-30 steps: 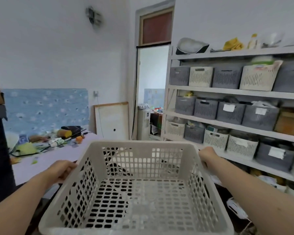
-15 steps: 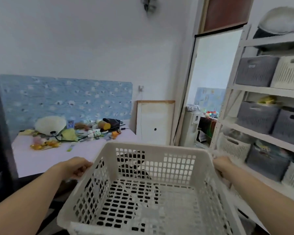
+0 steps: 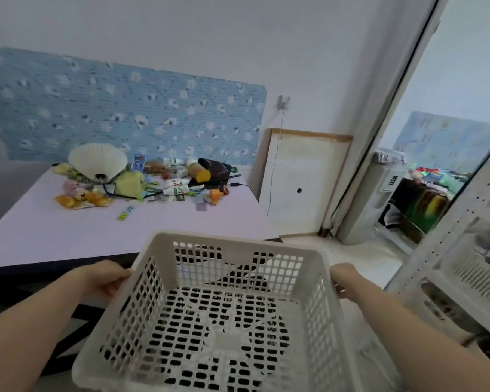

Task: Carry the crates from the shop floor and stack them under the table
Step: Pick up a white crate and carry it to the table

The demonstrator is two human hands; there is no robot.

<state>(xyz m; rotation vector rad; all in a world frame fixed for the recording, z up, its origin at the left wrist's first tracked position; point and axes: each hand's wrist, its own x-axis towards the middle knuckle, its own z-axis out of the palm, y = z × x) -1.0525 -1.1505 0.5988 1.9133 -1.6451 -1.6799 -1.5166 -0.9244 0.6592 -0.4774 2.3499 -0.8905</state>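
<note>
I hold an empty white perforated plastic crate (image 3: 224, 315) in front of me, low in the view. My left hand (image 3: 105, 280) grips its left rim and my right hand (image 3: 344, 280) grips its right rim. The crate is lifted off the floor and tilts slightly. Just beyond it stands the table (image 3: 68, 230) with a pale lilac top and a dark front edge. The space under the table is dark and mostly hidden behind the crate and my left arm.
A pile of small items (image 3: 142, 182), with a shell-shaped lamp (image 3: 98, 161), covers the table's far part. A white board (image 3: 300, 182) leans on the wall at its right. A doorway (image 3: 425, 179) opens further right. White shelving (image 3: 464, 264) with baskets stands at right.
The view has swung left and come nearer the table, which is now larger and closer. The shelving has slid to the right edge. Both hands still hold the crate.
</note>
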